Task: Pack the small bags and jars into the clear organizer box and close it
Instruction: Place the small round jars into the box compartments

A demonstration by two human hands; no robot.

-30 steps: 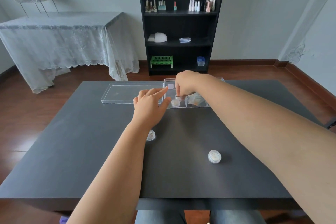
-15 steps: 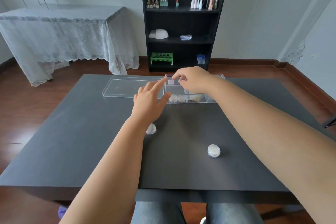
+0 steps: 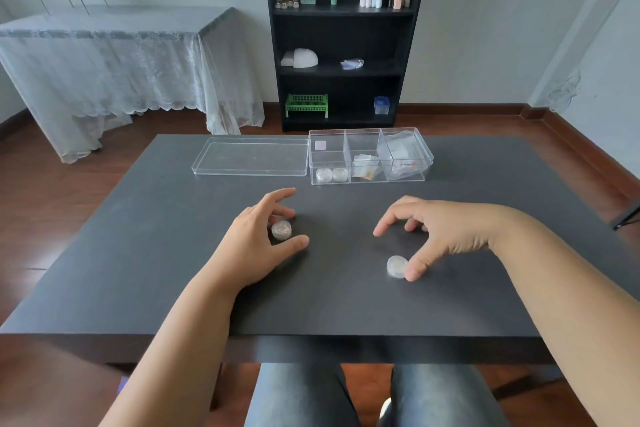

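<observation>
The clear organizer box (image 3: 370, 180) stands open at the far middle of the dark table (image 3: 138, 253). Two small jars (image 3: 331, 175) lie in its left compartment, and small bags (image 3: 367, 165) fill the middle and right ones. Its clear lid (image 3: 251, 158) lies flat just left of it. A small round jar (image 3: 281, 230) sits on the table between the spread thumb and fingers of my left hand (image 3: 256, 250). Another jar (image 3: 397, 266) lies under my right hand (image 3: 436, 232), whose thumb tip touches it. Both hands are open and curled over the jars.
A black bookshelf (image 3: 346, 38) with bottles and a green rack stands behind the table. A lace-covered side table (image 3: 114, 55) is at the back left. My knees show under the table's near edge.
Both hands have drawn back from the organizer box toward me. Each now hovers over one loose jar on the table. A second jar now lies in the box's left compartment.
</observation>
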